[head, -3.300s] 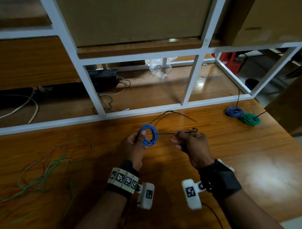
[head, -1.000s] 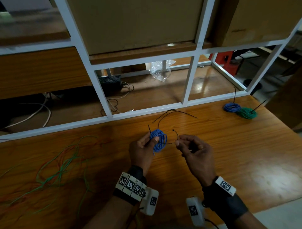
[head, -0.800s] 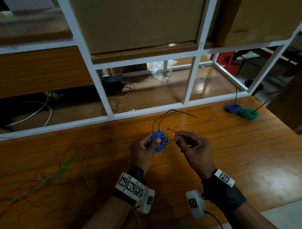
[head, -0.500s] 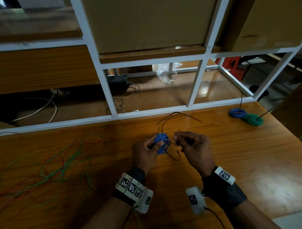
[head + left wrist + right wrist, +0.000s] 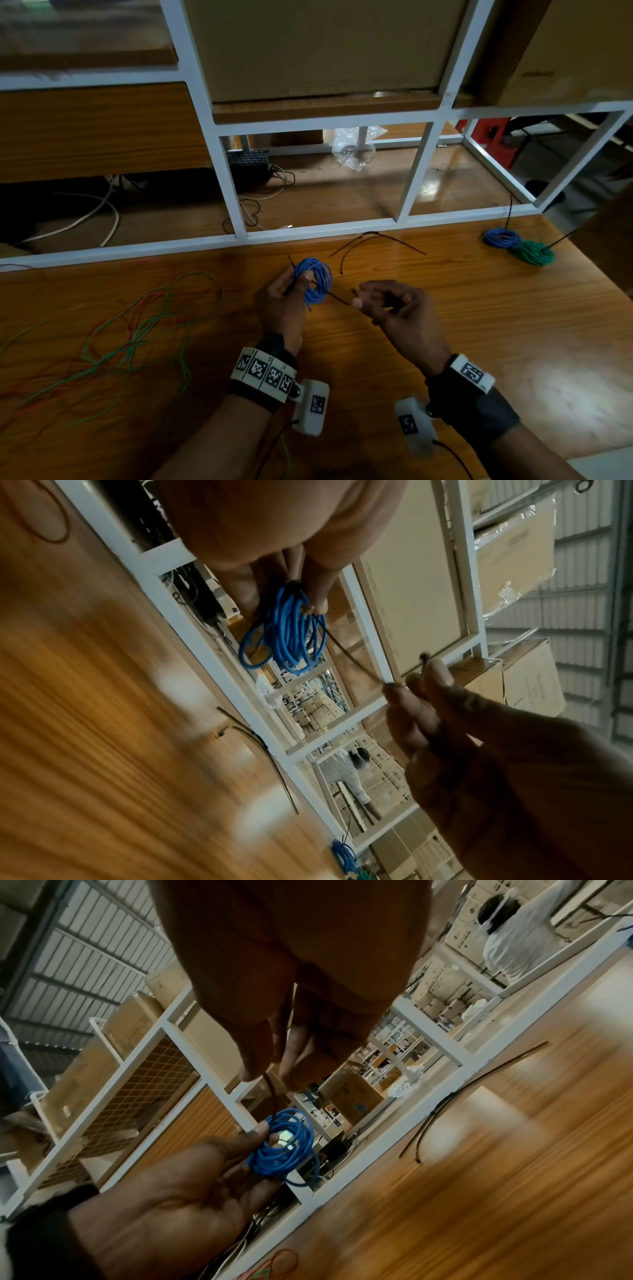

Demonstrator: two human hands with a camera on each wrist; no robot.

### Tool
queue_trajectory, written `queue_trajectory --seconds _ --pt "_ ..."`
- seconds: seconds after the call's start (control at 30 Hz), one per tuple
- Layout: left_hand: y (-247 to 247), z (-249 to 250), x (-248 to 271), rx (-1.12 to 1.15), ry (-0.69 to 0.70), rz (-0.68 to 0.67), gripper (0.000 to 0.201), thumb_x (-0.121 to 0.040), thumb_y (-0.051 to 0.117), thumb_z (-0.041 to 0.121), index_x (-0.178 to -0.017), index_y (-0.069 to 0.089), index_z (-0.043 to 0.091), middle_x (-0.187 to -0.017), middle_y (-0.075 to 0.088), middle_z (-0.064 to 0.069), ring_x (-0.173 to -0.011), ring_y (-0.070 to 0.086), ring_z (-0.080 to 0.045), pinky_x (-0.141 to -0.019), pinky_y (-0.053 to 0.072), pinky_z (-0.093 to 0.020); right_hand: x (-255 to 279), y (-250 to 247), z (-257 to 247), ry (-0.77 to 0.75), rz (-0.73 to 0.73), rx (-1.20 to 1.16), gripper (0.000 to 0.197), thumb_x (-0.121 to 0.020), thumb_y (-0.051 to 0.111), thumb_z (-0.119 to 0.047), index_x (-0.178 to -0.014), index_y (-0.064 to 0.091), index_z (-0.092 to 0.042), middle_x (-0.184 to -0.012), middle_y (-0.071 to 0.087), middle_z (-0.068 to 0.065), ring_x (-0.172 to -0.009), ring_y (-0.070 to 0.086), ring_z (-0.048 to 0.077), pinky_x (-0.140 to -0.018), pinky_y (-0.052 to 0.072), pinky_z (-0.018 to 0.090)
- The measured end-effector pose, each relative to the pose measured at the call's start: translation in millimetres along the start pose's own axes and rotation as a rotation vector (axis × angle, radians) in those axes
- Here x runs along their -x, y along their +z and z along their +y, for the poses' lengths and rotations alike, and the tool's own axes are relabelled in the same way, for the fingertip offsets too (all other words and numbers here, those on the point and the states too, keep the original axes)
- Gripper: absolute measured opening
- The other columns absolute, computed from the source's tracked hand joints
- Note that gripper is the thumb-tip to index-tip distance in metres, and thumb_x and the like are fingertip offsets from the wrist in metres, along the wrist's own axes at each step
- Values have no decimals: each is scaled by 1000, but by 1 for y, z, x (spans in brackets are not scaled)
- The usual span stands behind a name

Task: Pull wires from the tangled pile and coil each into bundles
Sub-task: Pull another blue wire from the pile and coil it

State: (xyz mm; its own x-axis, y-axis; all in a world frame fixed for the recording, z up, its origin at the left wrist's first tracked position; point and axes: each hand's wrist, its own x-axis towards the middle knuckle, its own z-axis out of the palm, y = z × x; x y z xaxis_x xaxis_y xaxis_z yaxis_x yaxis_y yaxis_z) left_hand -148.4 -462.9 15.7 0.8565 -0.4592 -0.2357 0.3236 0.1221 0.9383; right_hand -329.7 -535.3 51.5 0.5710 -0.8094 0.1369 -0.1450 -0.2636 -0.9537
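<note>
My left hand (image 5: 284, 301) pinches a small blue wire coil (image 5: 315, 281) between thumb and fingers, held just above the wooden table (image 5: 479, 325); the coil (image 5: 291, 634) (image 5: 287, 1145) shows in both wrist views. A thin black tie (image 5: 337, 297) runs from the coil to my right hand (image 5: 383, 305), which pinches its end between thumb and fingertips (image 5: 428, 680). The tangled pile of green and red wires (image 5: 130, 335) lies loose on the table at the left.
Two finished bundles, blue (image 5: 500, 237) and green (image 5: 532, 253), lie at the table's far right. Spare black ties (image 5: 370, 245) lie by the white metal frame (image 5: 308, 236) along the table's back edge. A person in white (image 5: 517, 942) stands far behind.
The right hand has drawn the black tie's end out to the right, away from the coil. The left hand has kept its hold on the blue coil.
</note>
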Motion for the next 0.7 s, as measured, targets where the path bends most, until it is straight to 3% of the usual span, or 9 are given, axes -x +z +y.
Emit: queue_trajectory --seconds 0.07,0.2,0.4,0.5,0.6,0.7 --pt "2 -1 2 -3 -3 -3 46 -83 78 12 -126 62 9 -109 69 1 -92 64 -3 -69 51 -14 -3 9 2 -20 16 7 17 -83 87 -20 -98 80 -19 -89 80 -6 -83 75 10 -65 61 35" --pt "2 2 6 -29 -6 -25 48 -85 78 14 -129 62 10 -119 70 -5 -107 66 -16 -81 54 -22 -4 19 7 -55 55 -6 8 -86 84 -21 -91 78 -18 -80 77 4 -76 75 26 -64 60 53" --pt "-10 2 7 -254 119 -144 49 -86 77 21 -131 63 12 -123 69 -1 -107 67 -9 -88 58 -30 -3 17 -1 -98 136 -21 23 -86 84 -18 -108 76 -16 -91 80 -6 -84 77 10 -71 64 39" --pt "-11 0 13 -423 226 -219 51 -85 78 29 -131 63 14 -122 70 -2 -100 69 -6 -82 61 -38 -10 13 -8 -147 137 40 27 -88 81 -20 -115 77 -19 -97 79 -8 -91 75 5 -71 62 26" --pt "-11 2 19 -494 313 -292 49 -85 78 32 -130 65 15 -117 70 3 -89 64 10 -79 61 -28 -16 8 -17 -216 113 145 24 -91 80 -21 -114 79 -18 -107 78 -6 -94 73 -2 -68 61 21" --pt "-10 5 22 -472 321 -365 54 -84 75 44 -129 66 15 -120 71 2 -99 69 -1 -83 61 -35 -20 6 -22 -227 94 173 21 -92 78 -22 -113 80 -18 -106 78 -7 -93 73 -2 -69 62 25"
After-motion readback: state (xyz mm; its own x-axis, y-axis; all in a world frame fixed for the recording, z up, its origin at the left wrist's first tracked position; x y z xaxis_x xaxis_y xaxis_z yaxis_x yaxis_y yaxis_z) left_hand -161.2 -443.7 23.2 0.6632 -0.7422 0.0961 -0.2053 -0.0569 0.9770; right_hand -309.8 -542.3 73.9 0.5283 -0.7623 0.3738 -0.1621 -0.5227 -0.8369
